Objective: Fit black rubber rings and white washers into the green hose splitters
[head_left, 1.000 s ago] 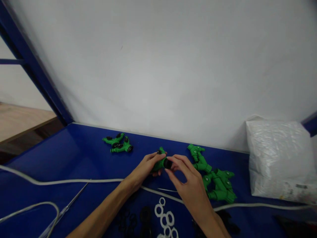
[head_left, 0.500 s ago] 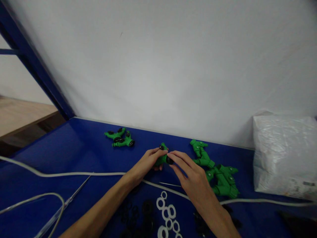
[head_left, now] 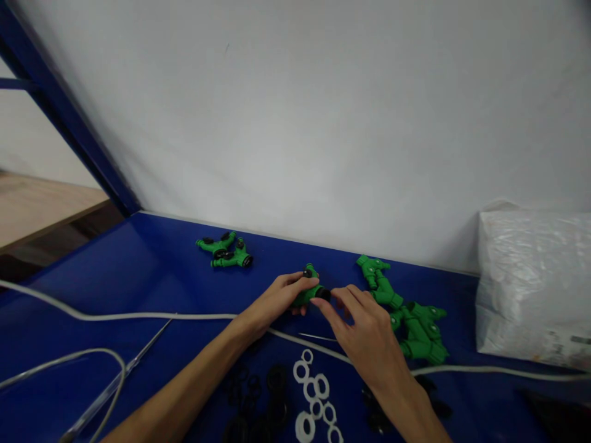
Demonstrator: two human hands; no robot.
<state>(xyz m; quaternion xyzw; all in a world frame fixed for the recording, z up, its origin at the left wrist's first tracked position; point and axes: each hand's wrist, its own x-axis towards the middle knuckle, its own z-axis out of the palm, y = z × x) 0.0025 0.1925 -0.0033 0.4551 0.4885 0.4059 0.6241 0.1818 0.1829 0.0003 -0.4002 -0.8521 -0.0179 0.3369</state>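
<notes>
A green Y-shaped hose splitter with a black knob on one arm is held above the blue table. My left hand is closed around it, thumb on top. At its right end sits a black collar, pinched between the thumb and bent fingers of my right hand. Below the hands lie several white rings and a cluster of black rings. Some dark parts are partly hidden by my right forearm.
Two green splitters with black fittings lie back left. Several plain green splitters are piled right of my hands. A white cable crosses the table; a thin pointed tool lies left. A plastic-wrapped package stands right.
My right hand has turned, its fingers now curled more around the black collar. The splitter has shifted slightly right with my left hand still on it. The view has moved a little.
</notes>
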